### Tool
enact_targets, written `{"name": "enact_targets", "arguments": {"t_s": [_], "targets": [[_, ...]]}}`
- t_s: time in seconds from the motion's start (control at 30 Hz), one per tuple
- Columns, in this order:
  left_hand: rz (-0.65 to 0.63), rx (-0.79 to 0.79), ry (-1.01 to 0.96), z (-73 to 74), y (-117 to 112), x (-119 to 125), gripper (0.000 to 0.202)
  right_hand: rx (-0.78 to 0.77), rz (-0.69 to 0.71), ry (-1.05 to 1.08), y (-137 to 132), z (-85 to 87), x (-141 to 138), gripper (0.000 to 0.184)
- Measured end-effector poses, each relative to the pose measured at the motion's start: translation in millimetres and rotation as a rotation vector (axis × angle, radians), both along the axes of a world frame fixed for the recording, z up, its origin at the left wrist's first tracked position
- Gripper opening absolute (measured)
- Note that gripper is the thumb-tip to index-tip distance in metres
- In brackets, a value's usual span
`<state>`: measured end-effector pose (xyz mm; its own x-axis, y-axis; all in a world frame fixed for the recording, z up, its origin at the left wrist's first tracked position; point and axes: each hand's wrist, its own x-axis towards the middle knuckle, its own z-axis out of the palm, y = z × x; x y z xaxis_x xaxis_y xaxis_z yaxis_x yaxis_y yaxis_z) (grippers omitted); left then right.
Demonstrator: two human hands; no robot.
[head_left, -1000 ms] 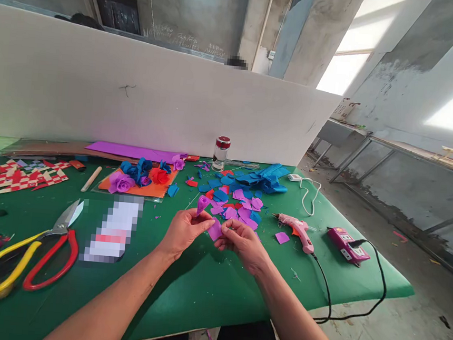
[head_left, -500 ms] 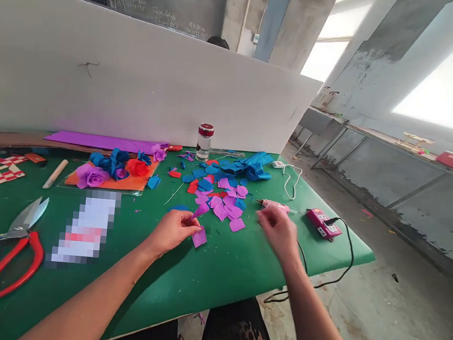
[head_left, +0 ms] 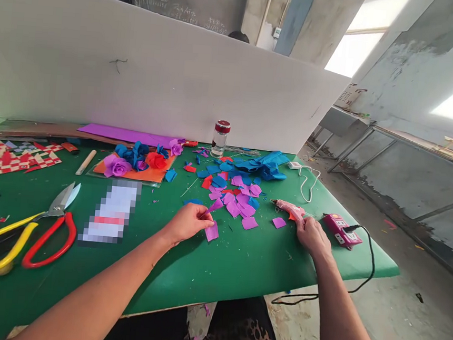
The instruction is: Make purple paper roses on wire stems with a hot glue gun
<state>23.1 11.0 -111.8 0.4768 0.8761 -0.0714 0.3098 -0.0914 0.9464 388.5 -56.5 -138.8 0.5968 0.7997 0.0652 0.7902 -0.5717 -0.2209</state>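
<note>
My left hand [head_left: 186, 223] is closed in a pinch on a twisted purple crepe paper piece [head_left: 216, 205]. Just beneath its fingertips is a square purple petal [head_left: 212, 231]; whether the fingers also touch it I cannot tell. To the right, my right hand [head_left: 316, 237] is wrapped round the handle of a pink glue gun [head_left: 291, 207], whose nozzle points left. A loose purple petal [head_left: 279, 223] lies below the gun. Between the hands and farther back is a scatter of purple, blue and red petals [head_left: 243, 200].
Scissors [head_left: 58, 208] lie at left near finished paper flowers [head_left: 118, 166]. Crumpled blue paper [head_left: 270, 166] and a lidded glass jar [head_left: 219, 140] are at the back. A magenta power strip [head_left: 342, 230] with a black cord [head_left: 372, 265] sits right, by the table edge. A white board [head_left: 202, 83] closes the rear.
My right hand has moved right and taken hold of the glue gun's handle. A single purple petal now lies below the gun. My left hand still pinches its paper; the view has shifted left.
</note>
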Motion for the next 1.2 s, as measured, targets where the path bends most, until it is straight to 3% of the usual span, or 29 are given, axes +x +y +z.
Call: {"name": "enact_targets", "arguments": {"t_s": [0.1,0.23,0.27,0.43,0.6,0.73,0.9,1.2], "targets": [[-0.012,0.003,0.045,-3.0,2.0,-0.3,0.02,0.158,0.016,0.196,-4.6,7.3,2.0,0.042],[-0.018,-0.008,0.066,-6.2,4.8,0.1,0.02,0.624,0.06,0.755,-24.4,26.7,-13.1,0.039],[-0.017,-0.012,0.067,-6.3,5.1,0.2,0.02,0.671,0.108,0.888,-30.3,33.1,-21.1,0.04],[0.011,-0.022,0.064,-3.3,3.5,0.2,0.02,0.655,0.23,1.251,-54.5,57.4,-69.8,0.05],[0.024,-0.057,0.035,-1.4,2.0,0.3,0.02,0.43,0.325,1.471,-68.8,50.0,-110.9,0.037],[0.029,-0.059,0.034,-3.7,2.5,0.3,0.019,0.308,0.321,1.38,-74.7,48.0,-133.0,0.04],[0.046,-0.031,0.077,-6.0,2.5,0.0,0.016,0.181,0.461,1.167,-74.9,57.9,-150.9,0.047],[0.062,0.048,0.16,-3.8,0.3,-0.3,0.011,0.15,0.613,0.842,-69.7,61.0,-167.6,0.047]]}}
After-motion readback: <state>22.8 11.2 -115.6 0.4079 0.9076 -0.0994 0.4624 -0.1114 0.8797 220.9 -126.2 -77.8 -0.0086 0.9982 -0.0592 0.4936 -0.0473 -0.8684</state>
